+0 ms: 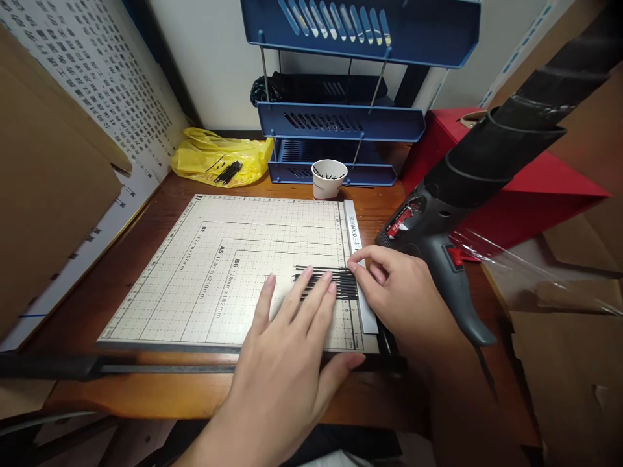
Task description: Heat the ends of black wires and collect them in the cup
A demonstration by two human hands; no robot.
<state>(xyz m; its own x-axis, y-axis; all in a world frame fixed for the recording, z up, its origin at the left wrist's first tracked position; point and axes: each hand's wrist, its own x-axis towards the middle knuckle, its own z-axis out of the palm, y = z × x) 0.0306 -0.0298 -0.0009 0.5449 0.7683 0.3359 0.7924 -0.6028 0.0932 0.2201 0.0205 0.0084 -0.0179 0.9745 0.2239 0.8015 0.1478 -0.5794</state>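
I saw the thin black sticks (pixel 348 285) in a row near the right edge of the pale board (pixel 253 227). My left hand (pixel 272 363) lay over them with its fingers spread, its grip loose, I think to stop them from rolling. My right hand (pixel 409 285) had its thumb and first finger close together at the sticks' right ends. I could not tell if that grip pinched one. The ends came up to the white strip (pixel 367 311), which looked like a straight wall to line them up.

The strip's blurry name looked like "SUNWOOD". On the board, sideways, I read "B5", "A5" and "B6", with tiny sizes after them.

Past the board's far edge, a paper cup (pixel 329 188) kept more black bits together. Its small words were too fuzzy to read. To the far left, a yellow bag (pixel 195 152) had a dark pile (pixel 228 172) on it. The big black blower (pixel 462 272) was on the right, by a red box (pixel 535 194). A blue rack (pixel 399 126) stood at the far side of the wooden table (pixel 146 392).
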